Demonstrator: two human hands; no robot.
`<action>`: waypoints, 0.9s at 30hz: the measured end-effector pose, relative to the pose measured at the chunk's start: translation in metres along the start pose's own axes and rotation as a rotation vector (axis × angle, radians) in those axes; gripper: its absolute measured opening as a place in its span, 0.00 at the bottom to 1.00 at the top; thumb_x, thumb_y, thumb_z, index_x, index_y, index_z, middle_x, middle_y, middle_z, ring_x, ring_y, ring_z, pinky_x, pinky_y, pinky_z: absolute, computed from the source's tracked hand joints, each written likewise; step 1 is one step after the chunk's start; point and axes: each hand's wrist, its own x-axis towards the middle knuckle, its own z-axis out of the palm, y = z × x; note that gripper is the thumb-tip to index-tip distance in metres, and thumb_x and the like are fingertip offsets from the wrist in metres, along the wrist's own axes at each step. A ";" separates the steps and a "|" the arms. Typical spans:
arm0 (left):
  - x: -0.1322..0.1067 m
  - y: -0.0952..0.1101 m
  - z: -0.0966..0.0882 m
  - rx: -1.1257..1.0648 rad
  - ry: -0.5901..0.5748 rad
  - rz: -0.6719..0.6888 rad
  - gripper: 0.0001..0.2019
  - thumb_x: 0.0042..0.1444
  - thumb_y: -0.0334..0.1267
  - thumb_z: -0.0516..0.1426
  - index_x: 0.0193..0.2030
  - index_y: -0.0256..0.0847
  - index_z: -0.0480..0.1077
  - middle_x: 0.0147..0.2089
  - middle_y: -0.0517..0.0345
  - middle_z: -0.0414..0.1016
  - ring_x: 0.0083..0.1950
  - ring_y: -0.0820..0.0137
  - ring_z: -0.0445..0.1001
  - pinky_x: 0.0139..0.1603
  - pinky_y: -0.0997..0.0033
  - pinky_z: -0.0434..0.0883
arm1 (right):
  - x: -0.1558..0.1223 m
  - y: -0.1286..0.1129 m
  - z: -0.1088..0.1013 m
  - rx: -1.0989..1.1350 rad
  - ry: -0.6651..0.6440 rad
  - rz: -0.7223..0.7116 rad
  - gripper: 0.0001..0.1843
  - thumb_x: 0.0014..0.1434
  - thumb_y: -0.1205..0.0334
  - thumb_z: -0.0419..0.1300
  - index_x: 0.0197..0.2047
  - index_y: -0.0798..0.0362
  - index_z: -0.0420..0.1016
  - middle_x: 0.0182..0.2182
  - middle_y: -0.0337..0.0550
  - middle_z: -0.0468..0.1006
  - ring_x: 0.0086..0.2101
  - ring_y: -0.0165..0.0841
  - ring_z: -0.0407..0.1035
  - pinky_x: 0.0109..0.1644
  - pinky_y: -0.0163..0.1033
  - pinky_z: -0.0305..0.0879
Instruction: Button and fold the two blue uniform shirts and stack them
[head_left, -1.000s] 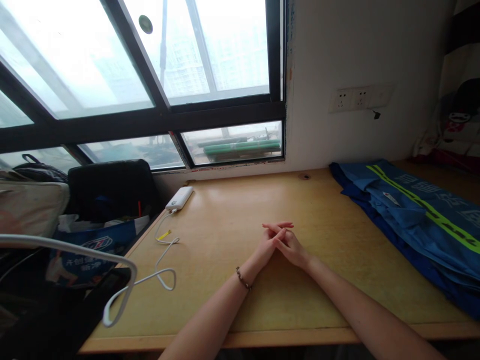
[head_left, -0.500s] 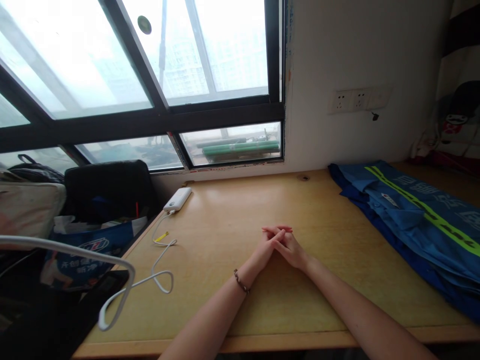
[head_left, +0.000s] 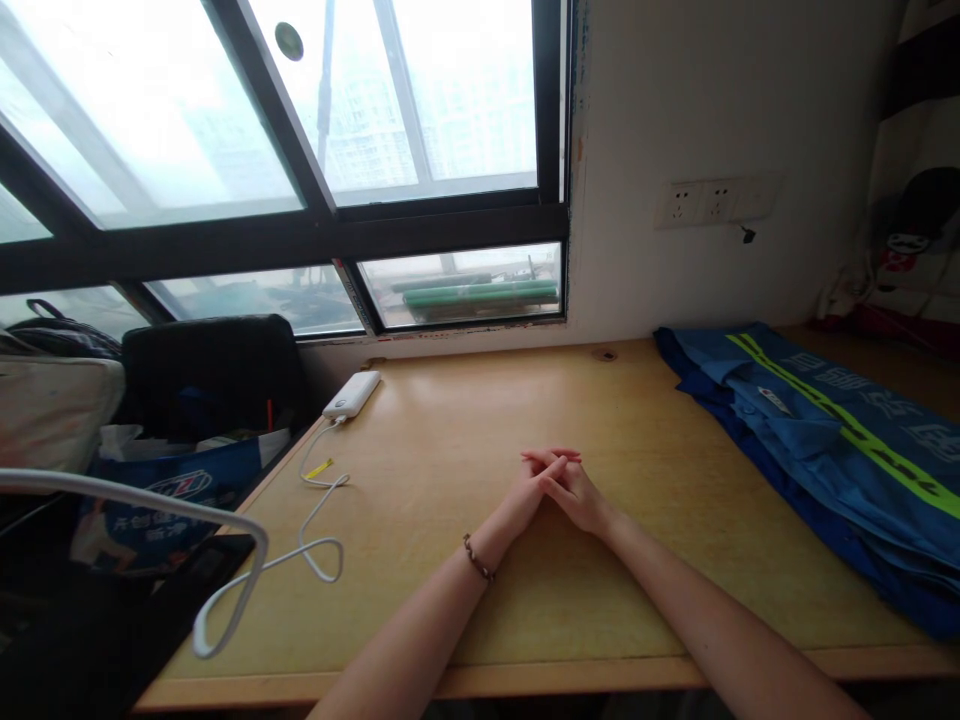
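My left hand (head_left: 525, 495) and my right hand (head_left: 577, 497) rest together on the wooden desk (head_left: 450, 600), fingers interlaced with each other. Neither hand holds any object. A beaded bracelet (head_left: 477, 559) circles my left wrist. Both forearms lie on the desk, reaching in from the near edge. The nearest things are a white cable (head_left: 319, 510) to the left and a folded blue garment (head_left: 832, 440) with a yellow-green stripe to the right.
A white power bank (head_left: 351, 395) lies at the back left of the desk, with the cable plugged into it. Bags (head_left: 180, 420) are piled left of the desk under a large window. A white curved bar (head_left: 150, 505) crosses the left foreground. Wall sockets (head_left: 701, 200) sit above the desk.
The view has shifted slightly; my clasped hands stay in the same place on the desk.
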 end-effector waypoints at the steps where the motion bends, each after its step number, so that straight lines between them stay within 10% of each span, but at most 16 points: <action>1: 0.000 0.000 0.000 -0.002 -0.003 0.001 0.13 0.53 0.44 0.51 0.41 0.39 0.68 0.45 0.51 0.71 0.49 0.63 0.69 0.48 0.71 0.68 | 0.000 0.000 0.000 -0.001 0.001 0.000 0.23 0.58 0.51 0.49 0.54 0.52 0.63 0.45 0.46 0.71 0.45 0.35 0.65 0.50 0.41 0.61; 27: 0.002 -0.008 -0.002 -0.042 0.017 0.020 0.13 0.52 0.45 0.53 0.39 0.39 0.70 0.43 0.49 0.72 0.46 0.59 0.70 0.47 0.63 0.69 | 0.000 0.000 0.001 -0.012 0.003 0.001 0.23 0.58 0.51 0.49 0.54 0.52 0.63 0.46 0.46 0.71 0.46 0.35 0.65 0.51 0.43 0.61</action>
